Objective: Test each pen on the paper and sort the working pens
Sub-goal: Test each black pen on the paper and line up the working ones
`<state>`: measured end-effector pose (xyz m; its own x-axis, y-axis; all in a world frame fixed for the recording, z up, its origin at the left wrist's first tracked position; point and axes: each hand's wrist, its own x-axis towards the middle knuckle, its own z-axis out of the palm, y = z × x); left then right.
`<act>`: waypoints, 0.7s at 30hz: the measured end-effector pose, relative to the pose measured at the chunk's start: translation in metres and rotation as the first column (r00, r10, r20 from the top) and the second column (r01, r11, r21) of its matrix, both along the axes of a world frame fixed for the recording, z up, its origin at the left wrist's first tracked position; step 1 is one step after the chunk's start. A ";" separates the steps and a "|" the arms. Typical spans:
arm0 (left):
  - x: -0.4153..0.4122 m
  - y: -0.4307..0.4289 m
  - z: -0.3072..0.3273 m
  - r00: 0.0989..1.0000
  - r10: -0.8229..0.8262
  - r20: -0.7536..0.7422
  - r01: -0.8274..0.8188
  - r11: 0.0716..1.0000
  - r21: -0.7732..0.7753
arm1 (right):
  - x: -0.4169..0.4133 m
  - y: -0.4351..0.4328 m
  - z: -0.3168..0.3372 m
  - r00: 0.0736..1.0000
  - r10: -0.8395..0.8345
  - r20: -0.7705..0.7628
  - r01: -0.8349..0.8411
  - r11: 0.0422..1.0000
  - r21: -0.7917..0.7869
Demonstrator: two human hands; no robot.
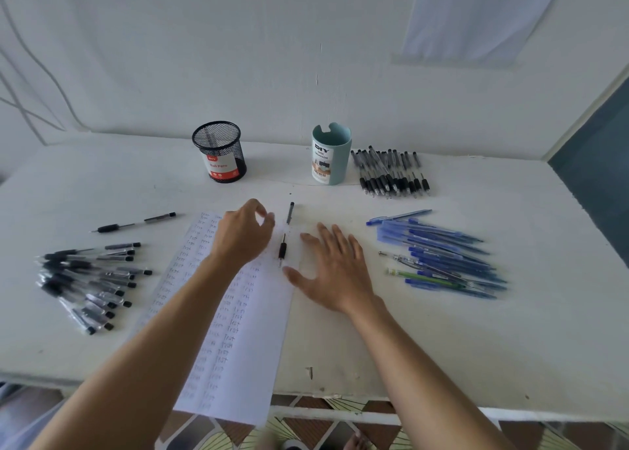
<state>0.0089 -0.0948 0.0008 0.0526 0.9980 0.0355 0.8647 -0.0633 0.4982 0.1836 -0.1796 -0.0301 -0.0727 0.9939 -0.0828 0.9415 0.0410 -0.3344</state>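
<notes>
Pen lies on paper; left grip curled, empty; right grip splayed flat at its 3 o'clock, probably poised to take it.

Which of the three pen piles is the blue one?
The right pile, beside the right hand: blue barrels, plus one green pen. The left pile and the back pile by the teal cup are black.

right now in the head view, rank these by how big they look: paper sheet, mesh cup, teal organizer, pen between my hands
1. paper sheet, by far the largest
2-3. mesh cup and teal organizer: too alike to rank, cup slightly wider
4. pen, smallest
</notes>
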 end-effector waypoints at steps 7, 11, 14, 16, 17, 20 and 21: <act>-0.040 -0.002 -0.031 0.965 -0.022 -0.260 0.020 1.000 -0.008 | -0.029 0.022 0.008 0.936 -0.316 -0.153 0.335 0.935 0.119; -0.045 -0.003 -0.038 0.957 -0.069 -0.282 0.066 0.998 -0.023 | -0.041 0.038 0.012 0.927 -0.367 -0.076 0.373 0.923 0.089; -0.045 -0.003 -0.038 0.956 -0.056 -0.287 0.059 0.998 0.001 | -0.043 0.047 0.010 0.926 -0.373 -0.059 0.378 0.918 0.122; -0.046 -0.004 -0.038 0.957 -0.054 -0.284 0.060 0.998 0.011 | -0.040 0.048 0.011 0.915 -0.393 -0.086 0.402 0.905 0.137; -0.046 -0.004 -0.038 0.958 -0.053 -0.283 0.060 0.998 0.014 | -0.038 0.048 0.011 0.909 -0.404 -0.104 0.416 0.897 0.149; -0.046 -0.003 -0.040 0.959 -0.045 -0.281 0.052 0.998 0.017 | -0.027 0.043 0.013 0.869 -0.436 -0.234 0.490 0.825 0.281; -0.046 -0.002 -0.040 0.958 -0.044 -0.284 0.052 0.998 0.019 | -0.021 0.042 0.016 0.843 -0.445 -0.302 0.529 0.787 0.318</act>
